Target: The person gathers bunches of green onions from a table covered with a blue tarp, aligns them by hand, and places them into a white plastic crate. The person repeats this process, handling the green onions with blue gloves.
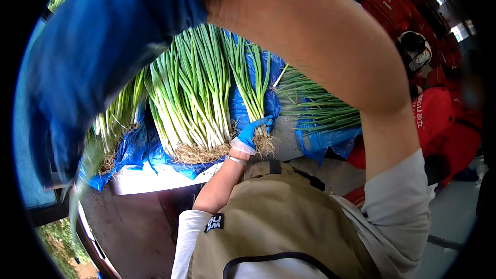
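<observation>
My left hand (255,134), in a blue glove with a bracelet at the wrist, grips a small bunch of green onions (254,104) just above its roots. Left of it a large bundle of green onions (197,97) lies on blue plastic sheeting, roots towards me. My right arm reaches across the top of the view. The right hand (62,116), also blue-gloved, is large and blurred at the left, near the camera. Blurred green leaves (79,194) trail below its fingers; whether it grips them cannot be told.
More green onions (102,135) lie at the left, partly behind my right hand. Thin green stalks (329,112) rest on blue plastic at the right. Red crates (387,6) stand at the upper right, where another person (416,50) is. A bright table edge (155,184) runs before me.
</observation>
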### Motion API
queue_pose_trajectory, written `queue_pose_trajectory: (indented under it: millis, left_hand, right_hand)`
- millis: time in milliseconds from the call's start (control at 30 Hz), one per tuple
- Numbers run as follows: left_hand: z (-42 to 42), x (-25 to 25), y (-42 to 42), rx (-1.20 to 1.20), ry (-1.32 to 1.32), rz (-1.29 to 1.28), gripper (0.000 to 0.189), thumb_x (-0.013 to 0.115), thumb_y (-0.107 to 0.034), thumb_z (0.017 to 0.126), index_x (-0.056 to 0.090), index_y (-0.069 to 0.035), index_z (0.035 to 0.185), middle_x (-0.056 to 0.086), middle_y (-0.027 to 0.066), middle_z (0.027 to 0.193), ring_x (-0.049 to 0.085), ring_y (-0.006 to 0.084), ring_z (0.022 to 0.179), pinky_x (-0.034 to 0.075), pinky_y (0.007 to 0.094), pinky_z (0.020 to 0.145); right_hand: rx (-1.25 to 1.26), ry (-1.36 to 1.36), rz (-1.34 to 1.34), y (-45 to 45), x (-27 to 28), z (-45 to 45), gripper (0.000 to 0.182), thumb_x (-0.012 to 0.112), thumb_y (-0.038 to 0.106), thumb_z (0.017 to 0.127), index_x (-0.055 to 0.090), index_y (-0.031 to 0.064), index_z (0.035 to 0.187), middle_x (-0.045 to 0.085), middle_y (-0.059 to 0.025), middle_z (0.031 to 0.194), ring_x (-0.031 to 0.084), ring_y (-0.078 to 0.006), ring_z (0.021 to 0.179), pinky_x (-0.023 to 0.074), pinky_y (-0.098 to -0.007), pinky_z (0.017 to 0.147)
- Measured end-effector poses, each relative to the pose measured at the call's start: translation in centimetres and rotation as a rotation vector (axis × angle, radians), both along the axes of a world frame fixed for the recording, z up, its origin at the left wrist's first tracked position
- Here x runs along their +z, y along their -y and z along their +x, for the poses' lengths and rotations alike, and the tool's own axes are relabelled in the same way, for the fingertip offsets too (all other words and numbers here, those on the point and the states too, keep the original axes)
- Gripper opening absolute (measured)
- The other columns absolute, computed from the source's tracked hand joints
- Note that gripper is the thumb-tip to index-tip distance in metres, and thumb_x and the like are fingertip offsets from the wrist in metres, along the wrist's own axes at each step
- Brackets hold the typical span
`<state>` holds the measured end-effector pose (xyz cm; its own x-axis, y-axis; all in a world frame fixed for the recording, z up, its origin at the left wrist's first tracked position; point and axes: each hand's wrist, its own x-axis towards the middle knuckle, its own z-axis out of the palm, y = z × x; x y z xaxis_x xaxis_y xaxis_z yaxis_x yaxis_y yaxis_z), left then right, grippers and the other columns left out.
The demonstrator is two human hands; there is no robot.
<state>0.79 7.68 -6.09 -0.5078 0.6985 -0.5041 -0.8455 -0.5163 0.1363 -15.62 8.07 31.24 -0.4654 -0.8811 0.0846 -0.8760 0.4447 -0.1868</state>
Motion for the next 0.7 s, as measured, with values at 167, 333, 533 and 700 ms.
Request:
queue_pose_trajectory:
  millis: [167,333,533,700]
  left_hand:
    - [-0.2,0.5,1.3,0.034,-0.081,-0.043,0.027,0.059,-0.006,0.083,0.058,0.0,0.11,0.065,0.0042,0.092,0.061,0.0117,0.071,0.051,0.0218,0.058]
    - [0.4,0.5,0.6,0.088,-0.156,0.02,0.031,0.052,-0.005,0.087,0.052,0.001,0.118,0.064,0.0061,0.1,0.062,0.0112,0.076,0.051,0.0212,0.059]
    - [0.3,0.0,1.9,0.115,-0.04,0.159,0.03,0.053,-0.006,0.087,0.052,0.001,0.116,0.063,0.0114,0.104,0.063,0.0152,0.075,0.053,0.0249,0.06]
    - [0.7,1.4,1.2,0.157,0.014,0.148,0.032,0.05,-0.002,0.087,0.049,0.005,0.119,0.061,0.0154,0.109,0.065,0.0198,0.086,0.055,0.0264,0.065]
  right_hand:
    - [-0.478,0.301,0.114,-12.5,-15.4,-7.9,0.023,0.055,0.026,0.08,0.066,0.0099,0.091,0.062,-0.0126,0.077,0.059,-0.0245,0.061,0.0499,-0.0386,0.058]
    - [-0.767,0.66,0.335,-25.6,-36.6,-5.3,0.027,0.054,0.032,0.08,0.065,0.0108,0.092,0.062,-0.0129,0.079,0.059,-0.0258,0.061,0.0503,-0.0395,0.058]
    - [-0.962,0.311,0.153,-22.9,-39.0,-2.9,0.029,0.053,0.03,0.083,0.065,0.0043,0.088,0.064,-0.0164,0.086,0.06,-0.0368,0.073,0.047,-0.0436,0.065]
    - [-0.977,0.665,-0.571,-21.0,-26.5,2.0,0.017,0.06,0.01,0.083,0.065,0.0008,0.096,0.064,-0.0109,0.093,0.059,-0.017,0.074,0.0487,-0.0314,0.065]
